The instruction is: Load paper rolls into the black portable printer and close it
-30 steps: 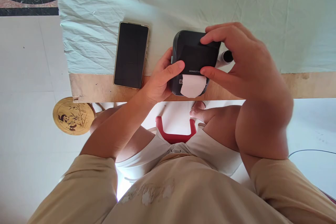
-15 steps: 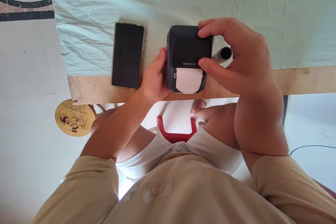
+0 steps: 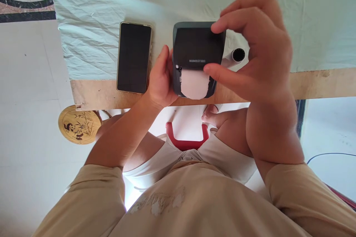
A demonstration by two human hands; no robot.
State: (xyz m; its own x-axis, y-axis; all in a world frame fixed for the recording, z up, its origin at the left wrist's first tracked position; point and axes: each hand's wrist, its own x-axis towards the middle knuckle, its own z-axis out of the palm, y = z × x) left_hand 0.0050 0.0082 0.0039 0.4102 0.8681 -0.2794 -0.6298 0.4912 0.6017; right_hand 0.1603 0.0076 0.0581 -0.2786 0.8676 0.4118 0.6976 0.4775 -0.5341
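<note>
- One black printer (image 3: 204, 27), marked NIIMBOT, is held between both hands, over the near edge of the surface (image 3: 319, 86); its long axis runs away from the body.
- White paper (image 3: 194, 85) hangs from a slot at its near end, below the dark cover (image 3: 197, 46).
- The left hand (image 3: 162, 85) grips the printer's left side, thumb up alongside it.
- The right hand (image 3: 268, 57) reaches over from the right, clamped on the cover: thumb at its near edge, forefinger at its far right corner. Both hands touch the printer, so neither is nearer.
- Just right of the printer, partly hidden, lies a white cylinder (image 3: 228, 61) with a black end.
- Left of the left hand, a phone (image 3: 134, 57) lies screen up, roughly parallel to the printer.
- Further out, below the surface's left corner, is a round wooden top (image 3: 80, 124).
</note>
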